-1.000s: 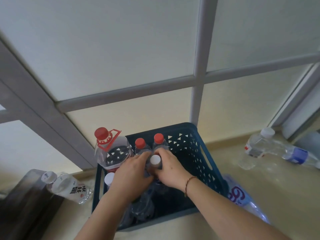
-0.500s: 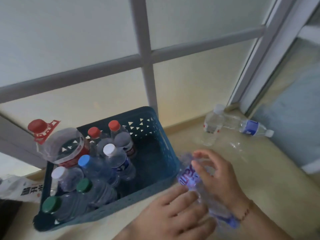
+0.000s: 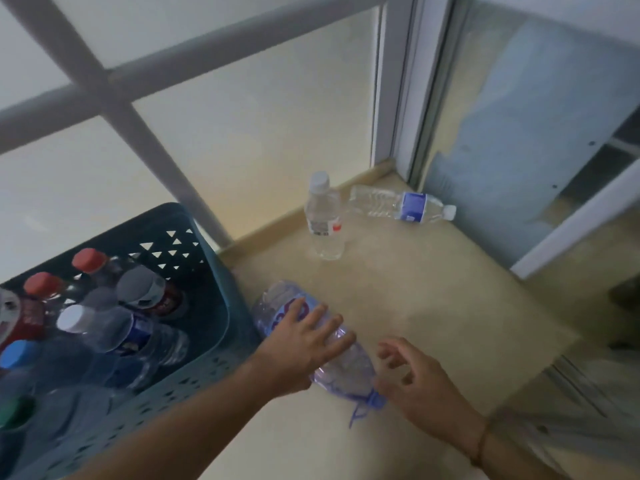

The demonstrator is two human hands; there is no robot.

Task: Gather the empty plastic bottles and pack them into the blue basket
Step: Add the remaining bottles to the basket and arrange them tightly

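The blue basket (image 3: 211,271) stands at the left and holds several upright bottles (image 3: 131,334) with red, white, blue and green caps. A large crumpled clear bottle (image 3: 349,368) with purple print lies on the floor against the basket's right side. My left hand (image 3: 301,344) lies over its middle, fingers spread across the top. My right hand (image 3: 415,386) hovers by its blue cap end, fingers curled apart, holding nothing. Farther back, a small clear bottle (image 3: 323,220) with a white cap stands upright, and a blue-labelled bottle (image 3: 401,204) lies on its side.
A frosted glass partition with grey bars rises right behind the basket and bottles. A sliding door frame and track (image 3: 568,216) run along the right. The beige floor (image 3: 450,299) stretches between the large bottle and the two far bottles.
Both hands left the basket and went to the large bottle on the floor. My right hand has since let go of it and my left hand has moved onto it. The view swung right.
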